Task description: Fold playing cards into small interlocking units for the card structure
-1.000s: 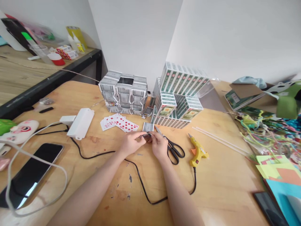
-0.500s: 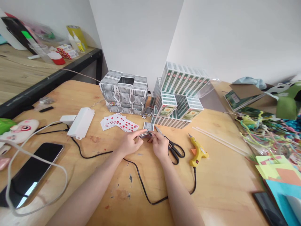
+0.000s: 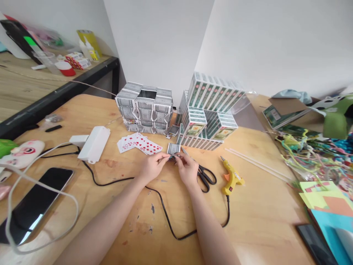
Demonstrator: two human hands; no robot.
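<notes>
My left hand (image 3: 153,167) and my right hand (image 3: 187,170) meet low over the table, fingertips pinched on a small playing card (image 3: 172,158) that is mostly hidden by the fingers. Just beyond them lies a grey-patterned card piece (image 3: 173,148). Black-handled scissors (image 3: 206,176) are beside my right hand, blades partly behind it. Fanned playing cards (image 3: 150,146) lie face up beyond my left hand. Behind these stands a box-like structure of folded cards (image 3: 146,108) with an opening on top.
Stacked green-and-white card boxes (image 3: 211,106) stand at the back. A yellow glue gun (image 3: 231,178) lies on the right, its black cord crossing the table. Two clear glue sticks (image 3: 256,163) lie beyond it. A white power strip (image 3: 95,144) and a phone (image 3: 38,200) are left.
My left fingers have gone from a more spread grip to a closer pinch, and the fingertips of both hands are nearer each other on the card. The objects on the table stay put.
</notes>
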